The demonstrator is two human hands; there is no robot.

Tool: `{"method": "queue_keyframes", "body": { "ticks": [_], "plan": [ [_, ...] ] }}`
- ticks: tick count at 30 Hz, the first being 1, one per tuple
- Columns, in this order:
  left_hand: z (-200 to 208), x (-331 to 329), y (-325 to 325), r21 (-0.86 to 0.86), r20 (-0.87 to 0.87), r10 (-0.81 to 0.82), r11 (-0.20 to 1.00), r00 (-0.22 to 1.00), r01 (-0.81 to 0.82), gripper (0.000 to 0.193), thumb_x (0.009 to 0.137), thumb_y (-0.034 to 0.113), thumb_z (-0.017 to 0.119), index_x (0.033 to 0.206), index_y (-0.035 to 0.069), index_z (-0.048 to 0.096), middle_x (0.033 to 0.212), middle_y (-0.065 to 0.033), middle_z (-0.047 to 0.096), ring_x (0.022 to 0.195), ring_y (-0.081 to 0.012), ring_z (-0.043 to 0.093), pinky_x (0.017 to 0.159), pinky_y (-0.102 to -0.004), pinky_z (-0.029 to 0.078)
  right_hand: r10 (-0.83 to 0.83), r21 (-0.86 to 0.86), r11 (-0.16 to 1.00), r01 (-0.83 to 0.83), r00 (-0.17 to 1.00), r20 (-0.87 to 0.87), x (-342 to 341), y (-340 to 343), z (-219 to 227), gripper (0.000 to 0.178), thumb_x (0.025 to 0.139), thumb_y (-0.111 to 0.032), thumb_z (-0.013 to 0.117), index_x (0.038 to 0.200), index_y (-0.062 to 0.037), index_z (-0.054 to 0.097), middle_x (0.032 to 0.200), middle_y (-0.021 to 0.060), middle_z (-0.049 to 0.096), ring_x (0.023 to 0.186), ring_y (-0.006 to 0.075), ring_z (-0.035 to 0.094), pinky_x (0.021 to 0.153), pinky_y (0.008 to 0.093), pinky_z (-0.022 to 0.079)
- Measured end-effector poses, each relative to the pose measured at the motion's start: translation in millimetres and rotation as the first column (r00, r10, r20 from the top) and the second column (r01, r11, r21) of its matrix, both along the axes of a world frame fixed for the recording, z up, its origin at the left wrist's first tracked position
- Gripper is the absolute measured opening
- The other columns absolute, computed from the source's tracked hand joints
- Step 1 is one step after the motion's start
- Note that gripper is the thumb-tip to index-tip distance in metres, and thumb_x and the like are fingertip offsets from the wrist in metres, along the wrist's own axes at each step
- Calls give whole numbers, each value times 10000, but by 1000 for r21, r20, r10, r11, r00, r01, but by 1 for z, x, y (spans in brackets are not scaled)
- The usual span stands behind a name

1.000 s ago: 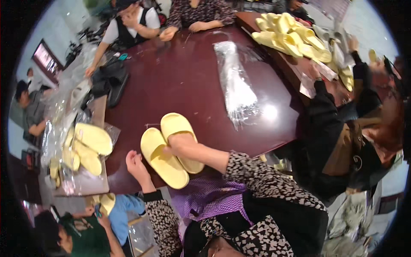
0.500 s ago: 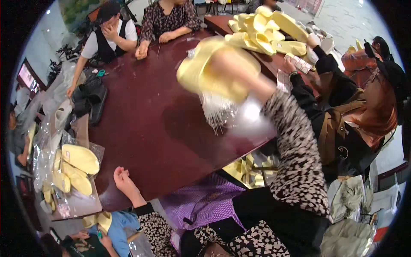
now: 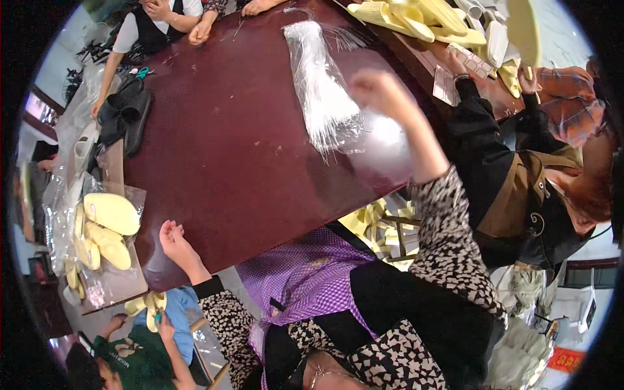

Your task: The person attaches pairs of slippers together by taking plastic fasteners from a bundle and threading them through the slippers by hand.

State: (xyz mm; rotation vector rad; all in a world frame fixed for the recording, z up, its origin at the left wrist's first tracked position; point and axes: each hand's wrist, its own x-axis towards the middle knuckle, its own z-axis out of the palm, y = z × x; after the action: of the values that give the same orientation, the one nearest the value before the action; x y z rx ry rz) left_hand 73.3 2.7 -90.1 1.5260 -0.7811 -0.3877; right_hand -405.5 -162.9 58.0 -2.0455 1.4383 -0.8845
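My right hand [image 3: 383, 94] is over the far right of the dark red table [image 3: 214, 162], smeared by motion, with no slipper showing in it. Beside it lies a clear plastic bag of thin white ties or strands [image 3: 322, 91], some spilling from its ends. At the near left table edge my left hand [image 3: 179, 244] hangs with loosely bent fingers and nothing in it. Nearest to that hand, yellow slippers [image 3: 112, 214] lie on clear plastic bags and a cardboard sheet.
Black slippers [image 3: 133, 123] and green-handled scissors [image 3: 144, 72] sit at the far left. Yellow slippers [image 3: 416, 19] are piled on the far right table. A co-worker in black [image 3: 494, 162] there has a hand at a yellow slipper [image 3: 524, 36]. More people sit around.
The yellow slippers my right hand held are out of it. That hand has moved right, uncovering the plastic bag. The whole view has shifted, while my left hand stays by the table edge.
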Motion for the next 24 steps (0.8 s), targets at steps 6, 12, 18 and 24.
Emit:
{"method": "queue_keyframes", "body": {
  "ticks": [6,12,18,24],
  "plan": [
    [0,-3,-1,5,3,6,1000,1000,-6,229,882,60,504,1097,-21,522,1002,-84,578,871,-146,565,786,-257,465,-203,10,979,204,977,-66,42,53,-87,228,758,-149,680,918,-9,597,829,159,635,770,268,630,689,364,495],
    [-4,0,-4,-13,18,-9,1000,1000,10,230,879,51,504,1098,-20,522,1000,-85,576,864,-144,565,779,-256,467,-339,-221,923,316,938,-72,53,38,-116,151,770,-102,624,864,-12,545,829,190,618,784,352,609,689,412,483],
    [-2,-1,-6,-29,31,-9,1000,999,10,220,881,41,501,1092,-18,524,995,-88,577,844,-141,564,764,-240,465,-339,-269,910,316,940,-41,49,48,-110,93,771,-70,582,850,-31,554,782,187,616,760,363,606,672,435,482],
    [32,-76,3,9,39,-159,987,987,159,162,883,81,547,1029,10,552,950,-40,575,815,-126,551,717,-267,473,-217,-171,959,226,974,65,53,109,-90,72,752,-36,536,818,-30,565,693,165,608,657,338,607,599,402,482]
  ]
}}
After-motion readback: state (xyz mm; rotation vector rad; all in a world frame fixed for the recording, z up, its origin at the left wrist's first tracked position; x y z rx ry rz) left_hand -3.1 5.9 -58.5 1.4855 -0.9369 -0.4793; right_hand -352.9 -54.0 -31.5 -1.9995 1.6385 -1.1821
